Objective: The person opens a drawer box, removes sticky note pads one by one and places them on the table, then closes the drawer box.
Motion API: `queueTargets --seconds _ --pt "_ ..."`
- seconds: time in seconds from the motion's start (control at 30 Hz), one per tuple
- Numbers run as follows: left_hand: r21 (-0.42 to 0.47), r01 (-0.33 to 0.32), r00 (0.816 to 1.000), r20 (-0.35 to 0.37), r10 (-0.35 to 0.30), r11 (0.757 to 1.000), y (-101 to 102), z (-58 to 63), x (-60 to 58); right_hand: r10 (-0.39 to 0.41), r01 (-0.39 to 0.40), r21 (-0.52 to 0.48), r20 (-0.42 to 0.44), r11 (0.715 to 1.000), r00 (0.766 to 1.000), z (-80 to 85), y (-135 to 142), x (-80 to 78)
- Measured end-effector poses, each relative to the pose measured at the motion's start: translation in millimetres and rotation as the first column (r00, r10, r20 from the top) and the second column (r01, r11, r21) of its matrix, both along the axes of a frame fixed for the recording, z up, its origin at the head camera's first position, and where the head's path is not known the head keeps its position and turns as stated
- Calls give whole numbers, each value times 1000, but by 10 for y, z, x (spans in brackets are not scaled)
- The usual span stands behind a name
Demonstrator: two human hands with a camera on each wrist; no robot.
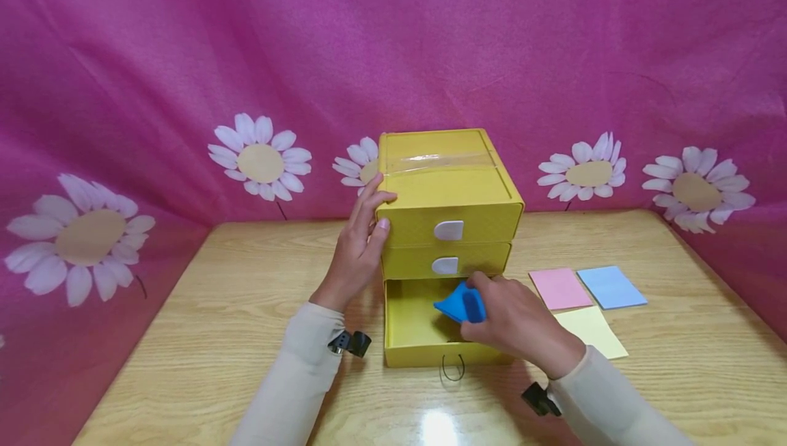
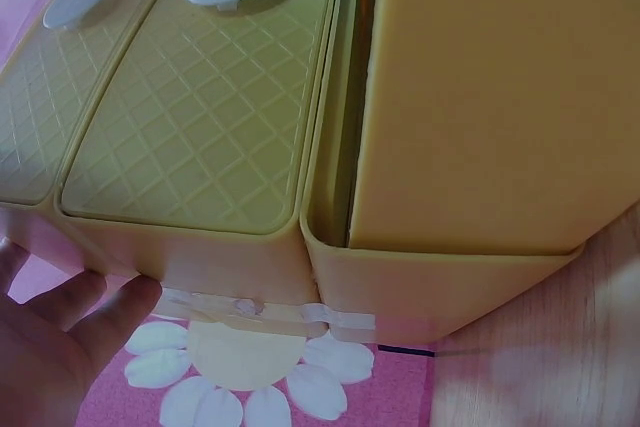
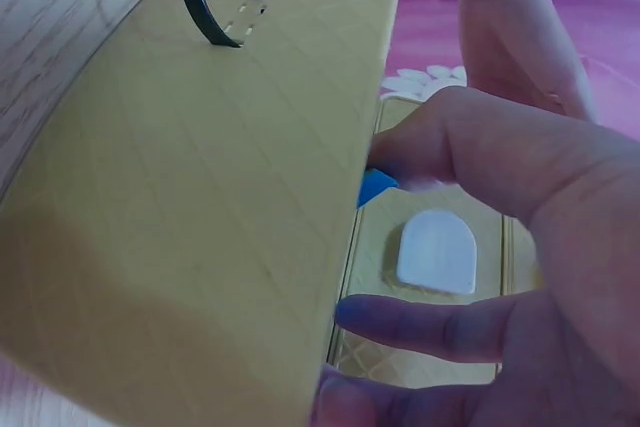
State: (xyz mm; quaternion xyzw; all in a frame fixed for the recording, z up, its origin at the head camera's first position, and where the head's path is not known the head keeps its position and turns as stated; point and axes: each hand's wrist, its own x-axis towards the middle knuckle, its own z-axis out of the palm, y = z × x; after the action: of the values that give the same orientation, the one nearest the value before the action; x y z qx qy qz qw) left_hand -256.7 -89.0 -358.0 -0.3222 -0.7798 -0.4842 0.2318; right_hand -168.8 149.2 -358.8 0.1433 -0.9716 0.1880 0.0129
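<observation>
A yellow box of drawers (image 1: 449, 190) stands on the table with its bottom drawer (image 1: 415, 356) pulled out. My left hand (image 1: 356, 248) rests against the box's upper left side, its fingertips at the edge; in the left wrist view the fingers (image 2: 115, 317) touch the side wall. Over the open drawer, my right hand (image 1: 522, 316) pinches a blue object (image 1: 453, 304) with a pointed end and a darker blue patch; its exact kind cannot be made out. The right wrist view shows only a bit of it, mostly hidden behind the drawer front (image 3: 200, 197).
Right of the box lie a pink sticky-note pad (image 1: 559, 288), a blue pad (image 1: 611, 287) and a pale yellow pad (image 1: 593, 331). The two upper drawers are closed, with white tabs (image 1: 449, 230). A dark loop handle (image 1: 453, 368) hangs on the bottom drawer. Pink flowered cloth (image 1: 393, 43) surrounds the table.
</observation>
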Motion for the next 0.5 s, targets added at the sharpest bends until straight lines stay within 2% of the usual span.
queueTargets --seconds 0.17,0.5 --pt "-7 -5 1000 -8 5 1000 -5 -18 -22 -10 10 -9 7 1000 1000 24 52 27" --pt "-16 -13 1000 -3 13 1000 -7 -27 -30 1 -1 -3 -37 1000 999 56 127 80"
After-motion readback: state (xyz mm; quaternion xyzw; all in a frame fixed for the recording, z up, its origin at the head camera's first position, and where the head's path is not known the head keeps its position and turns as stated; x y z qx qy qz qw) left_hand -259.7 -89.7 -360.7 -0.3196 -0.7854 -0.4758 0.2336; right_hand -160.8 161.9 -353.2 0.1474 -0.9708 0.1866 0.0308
